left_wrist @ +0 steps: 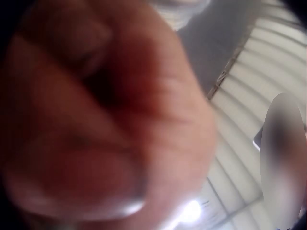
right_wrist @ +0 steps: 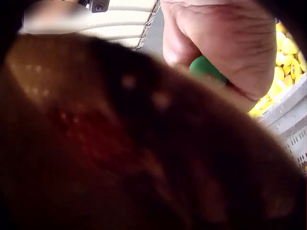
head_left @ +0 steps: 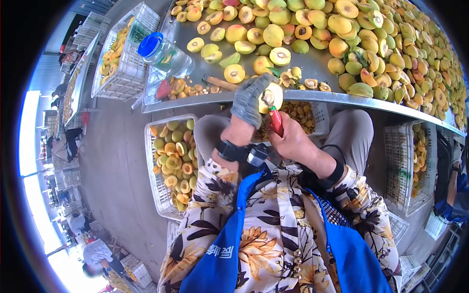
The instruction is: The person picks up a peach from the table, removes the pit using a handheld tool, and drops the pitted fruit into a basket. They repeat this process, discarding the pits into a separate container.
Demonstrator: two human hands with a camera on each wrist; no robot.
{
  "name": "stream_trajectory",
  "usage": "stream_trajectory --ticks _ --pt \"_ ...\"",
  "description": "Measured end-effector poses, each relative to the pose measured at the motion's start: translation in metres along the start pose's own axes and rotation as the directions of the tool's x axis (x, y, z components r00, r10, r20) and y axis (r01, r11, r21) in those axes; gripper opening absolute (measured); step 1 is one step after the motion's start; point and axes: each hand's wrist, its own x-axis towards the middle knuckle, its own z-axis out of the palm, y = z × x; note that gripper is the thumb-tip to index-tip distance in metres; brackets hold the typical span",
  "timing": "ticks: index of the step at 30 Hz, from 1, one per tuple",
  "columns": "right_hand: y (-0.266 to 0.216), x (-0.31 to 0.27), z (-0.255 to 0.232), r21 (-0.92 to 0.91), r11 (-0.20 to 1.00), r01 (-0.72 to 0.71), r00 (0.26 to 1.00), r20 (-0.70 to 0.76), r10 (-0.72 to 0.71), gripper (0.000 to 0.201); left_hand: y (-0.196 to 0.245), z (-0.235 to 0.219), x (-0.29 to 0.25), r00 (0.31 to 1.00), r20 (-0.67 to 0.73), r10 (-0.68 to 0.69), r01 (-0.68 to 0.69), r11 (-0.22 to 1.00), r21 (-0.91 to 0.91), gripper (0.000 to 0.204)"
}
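In the head view my left hand (head_left: 247, 101), in a grey glove, holds a halved yellow peach (head_left: 276, 92) with its cut face and brown centre showing, at the table's front edge. My bare right hand (head_left: 294, 140) grips a red-handled pitting tool (head_left: 275, 121), its tip at the peach's centre. Blurred bare fingers (left_wrist: 158, 110) fill much of the left wrist view. In the right wrist view a hand (right_wrist: 225, 43) curls round a green rounded end (right_wrist: 207, 70), and a dark blur hides much of the rest.
Peach halves (head_left: 342, 24) heap on the metal table (head_left: 205, 101). A blue-lidded bottle (head_left: 168, 54) and a wooden stick (head_left: 221, 83) lie toward its left. Crates of peaches stand by the left knee (head_left: 150, 161) and at the right (head_left: 398, 166); a crate of pits (head_left: 320, 117) sits between the knees.
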Motion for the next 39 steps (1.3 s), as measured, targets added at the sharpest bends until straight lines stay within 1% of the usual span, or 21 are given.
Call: stream_trajectory --ticks 1,2,3,4,5,6,11,14,17,19,21,22,23,25,26,27,33,34,35,37,39 --pt "0.0 0.0 -0.001 -0.026 0.999 -0.042 0.999 0.014 0.042 0.016 -0.01 -0.01 0.005 0.93 0.238 0.282 -0.354 0.862 0.362 0.017" --pt "0.012 0.002 0.0 -0.026 0.999 -0.044 0.999 0.015 0.044 0.016 -0.013 -0.018 0.014 0.906 0.371 0.202 -0.361 0.827 0.43 0.019" --pt "0.028 0.008 0.003 -0.12 0.98 0.157 0.986 -0.039 -0.163 0.017 -0.005 -0.018 0.018 0.907 0.369 0.204 -0.361 0.827 0.431 0.019" --pt "0.042 0.013 0.004 -0.221 0.912 0.346 0.926 -0.072 -0.369 0.017 0.005 -0.017 0.023 0.921 0.34 -0.191 0.164 0.981 0.106 0.022" --pt "0.039 0.013 0.003 -0.22 0.91 0.35 0.925 -0.07 -0.373 0.017 0.016 -0.015 0.026 0.728 0.446 -0.521 0.652 0.727 -0.216 0.025" --pt "0.036 0.014 0.001 -0.104 0.967 0.232 0.971 -0.037 -0.237 0.017 0.021 -0.007 0.026 0.698 0.301 -0.65 0.7 0.707 -0.097 0.029" --pt "0.013 0.015 -0.008 0.134 0.991 -0.009 1.0 0.018 0.006 0.018 -0.012 -0.011 0.027 0.808 0.296 -0.509 0.588 0.722 -0.364 0.029" --pt "0.006 0.017 -0.007 0.198 0.974 -0.109 0.992 0.082 0.094 0.018 -0.005 0.007 0.003 0.979 0.066 -0.192 0.202 0.893 -0.402 0.022" --pt "0.016 0.016 0.002 0.123 0.992 -0.037 0.999 0.044 0.032 0.017 0.0 0.015 -0.004 0.948 -0.18 -0.261 0.208 0.941 -0.269 0.019" --pt "0.021 0.016 0.002 -0.06 0.998 0.02 1.0 0.005 -0.02 0.018 0.003 0.007 0.004 0.932 -0.152 -0.33 0.282 0.92 -0.271 0.018" --pt "0.018 0.013 0.0 -0.12 0.993 0.023 1.0 -0.005 -0.024 0.018 0.013 0.005 0.011 0.851 0.099 -0.516 0.501 0.74 -0.448 0.021" --pt "0.017 0.011 0.0 -0.178 0.984 0.028 0.999 -0.012 -0.03 0.018 -0.019 -0.003 0.016 0.962 0.111 -0.25 0.272 0.918 -0.289 0.027" --pt "0.015 0.01 0.0 -0.178 0.984 0.031 0.999 -0.01 -0.033 0.018 -0.01 -0.004 0.023 0.963 0.109 -0.248 0.269 0.919 -0.287 0.027" --pt "0.015 0.008 0.0 -0.225 0.974 0.009 1.0 -0.014 -0.012 0.02 0.009 -0.011 0.035 0.658 0.309 -0.686 0.738 0.669 -0.088 0.032" --pt "0.018 0.008 0.001 -0.223 0.975 0.007 1.0 -0.012 -0.01 0.02 0.012 -0.011 0.037 0.677 0.31 -0.668 0.663 0.736 0.136 0.042" --pt "0.022 0.009 0.001 -0.258 0.966 0.014 1.0 0.001 -0.014 0.021 0.014 -0.012 0.037 0.676 0.309 -0.669 0.665 0.734 0.136 0.042" --pt "0.016 0.014 -0.01 -0.199 0.979 0.043 0.998 0.054 -0.033 0.022 0.024 -0.014 0.034 0.704 0.394 -0.591 0.676 0.727 -0.116 0.035" --pt "0.009 0.015 -0.013 -0.143 0.99 0.014 0.998 0.07 -0.004 0.022 0.016 -0.017 0.029 0.798 0.423 -0.43 0.573 0.758 -0.311 0.033" --pt "0.003 0.016 -0.014 -0.144 0.989 0.021 0.998 0.066 -0.012 0.022 0.014 -0.015 0.023 0.799 0.426 -0.424 0.569 0.763 -0.308 0.033" --pt "-0.003 0.015 -0.01 0.129 0.972 -0.195 0.972 0.157 0.175 0.013 0.009 -0.003 0.006 0.965 0.108 -0.241 0.264 0.878 -0.399 0.03" --pt "0.007 0.015 -0.001 0.123 0.987 -0.107 0.987 0.13 0.091 0.013 -0.002 0.001 -0.005 0.987 -0.027 -0.157 0.139 0.93 -0.339 0.028"
